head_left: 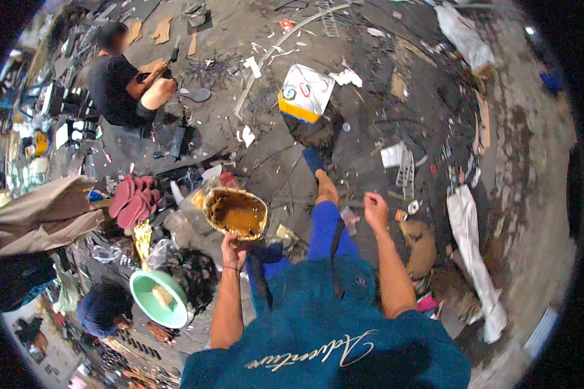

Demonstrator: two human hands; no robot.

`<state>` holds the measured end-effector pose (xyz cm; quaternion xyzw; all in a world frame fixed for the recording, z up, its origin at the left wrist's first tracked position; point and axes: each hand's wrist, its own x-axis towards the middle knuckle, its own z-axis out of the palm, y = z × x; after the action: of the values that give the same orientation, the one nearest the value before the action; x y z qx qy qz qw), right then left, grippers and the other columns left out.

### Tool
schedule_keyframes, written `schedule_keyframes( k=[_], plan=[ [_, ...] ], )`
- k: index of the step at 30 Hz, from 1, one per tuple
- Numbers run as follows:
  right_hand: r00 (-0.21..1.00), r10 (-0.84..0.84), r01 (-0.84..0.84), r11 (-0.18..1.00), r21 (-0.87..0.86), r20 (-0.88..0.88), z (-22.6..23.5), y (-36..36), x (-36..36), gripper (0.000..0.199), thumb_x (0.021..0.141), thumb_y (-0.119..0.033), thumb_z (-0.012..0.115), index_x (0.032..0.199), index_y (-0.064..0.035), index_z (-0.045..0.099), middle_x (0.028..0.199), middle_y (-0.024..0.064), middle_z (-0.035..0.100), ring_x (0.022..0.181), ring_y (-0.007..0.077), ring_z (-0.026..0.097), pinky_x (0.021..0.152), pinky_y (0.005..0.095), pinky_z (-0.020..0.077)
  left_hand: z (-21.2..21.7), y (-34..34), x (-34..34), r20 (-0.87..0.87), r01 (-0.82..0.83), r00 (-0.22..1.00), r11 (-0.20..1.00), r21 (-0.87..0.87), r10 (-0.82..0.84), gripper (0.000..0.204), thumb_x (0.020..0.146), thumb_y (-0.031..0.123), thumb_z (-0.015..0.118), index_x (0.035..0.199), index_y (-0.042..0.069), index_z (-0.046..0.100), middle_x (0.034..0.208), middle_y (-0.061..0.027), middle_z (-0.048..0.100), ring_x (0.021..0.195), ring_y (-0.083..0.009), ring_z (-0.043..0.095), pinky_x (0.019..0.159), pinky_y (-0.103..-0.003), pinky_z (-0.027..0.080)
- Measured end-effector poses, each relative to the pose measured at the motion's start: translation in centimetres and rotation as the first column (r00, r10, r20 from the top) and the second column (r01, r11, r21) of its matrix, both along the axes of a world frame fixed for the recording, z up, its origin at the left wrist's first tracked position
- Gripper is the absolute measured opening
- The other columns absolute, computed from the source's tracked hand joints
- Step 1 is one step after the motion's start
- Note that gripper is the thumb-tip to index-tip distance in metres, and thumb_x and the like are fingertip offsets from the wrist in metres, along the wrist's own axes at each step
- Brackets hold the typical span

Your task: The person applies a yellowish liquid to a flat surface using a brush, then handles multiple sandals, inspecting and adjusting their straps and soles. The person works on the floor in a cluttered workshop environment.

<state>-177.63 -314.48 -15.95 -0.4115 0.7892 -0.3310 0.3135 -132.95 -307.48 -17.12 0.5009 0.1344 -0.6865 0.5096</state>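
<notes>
My left hand [232, 251] grips the lower edge of a round, bowl-like container [243, 217] with a pale, rough rim. Its inside is orange-brown and looks wet or sticky, with darker patches along the wall. The container is tipped so that its mouth faces me. My right hand [376, 211] is held out over the floor, well apart from the container. Its fingers are curled together, and whatever may be between them is too small to tell.
Scraps litter the dark floor. A white box [308, 91] with a yellow-and-blue edge lies ahead. A person [120, 84] sits at the far left. Near my left are dark red slippers [133, 200], a mint-green basin [139, 285] and another person's dark cap [104, 309]. White fabric [470, 249] lies right.
</notes>
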Motion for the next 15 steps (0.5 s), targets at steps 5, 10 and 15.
schedule_keyframes(
  k=[5, 10, 15],
  plan=[
    [0.971, 0.237, -0.237, 0.971, -0.026, 0.006, -15.0, -28.8, 0.2, 0.038, 0.082, -0.026, 0.067, 0.102, 0.0036, 0.056, 0.089, 0.0099, 0.062, 0.078, 0.0186, 0.059, 0.073, 0.0319, 0.0488, -11.7, -10.8, -8.3, 0.089, -0.169, 0.984, 0.97, 0.175, 0.156, 0.04, 0.07, 0.012, 0.054, 0.11, 0.007, 0.054, 0.107, -0.009, 0.059, 0.097, -0.0277, 0.056, 0.083, -0.045, 0.048],
    [0.918, 0.181, -0.219, 0.973, -0.071, -0.353, -31.9, -48.7, -4.1, 0.068, 0.073, -0.041, 0.071, 0.119, 0.0039, 0.048, 0.115, 0.0226, 0.051, 0.111, 0.0314, 0.049, 0.096, 0.0398, 0.0375, -28.2, -20.7, -14.0, -0.013, -0.202, 0.978, 0.959, 0.199, 0.208, 0.042, 0.073, 0.02, 0.051, 0.115, 0.011, 0.051, 0.116, -0.0086, 0.056, 0.105, -0.0289, 0.052, 0.084, -0.05, 0.045],
    [0.804, 0.441, -0.487, 0.873, -0.015, -0.399, -32.9, -53.3, -5.7, 0.06, 0.076, -0.036, 0.067, 0.121, 0.0, 0.048, 0.117, 0.0207, 0.05, 0.11, 0.0345, 0.049, 0.095, 0.0412, 0.0387, -41.5, -28.4, -17.2, -0.056, -0.261, 0.96, 0.946, 0.193, 0.276, 0.039, 0.068, 0.015, 0.054, 0.107, 0.007, 0.053, 0.104, -0.0098, 0.059, 0.095, -0.0287, 0.055, 0.073, -0.044, 0.048]
  ],
)
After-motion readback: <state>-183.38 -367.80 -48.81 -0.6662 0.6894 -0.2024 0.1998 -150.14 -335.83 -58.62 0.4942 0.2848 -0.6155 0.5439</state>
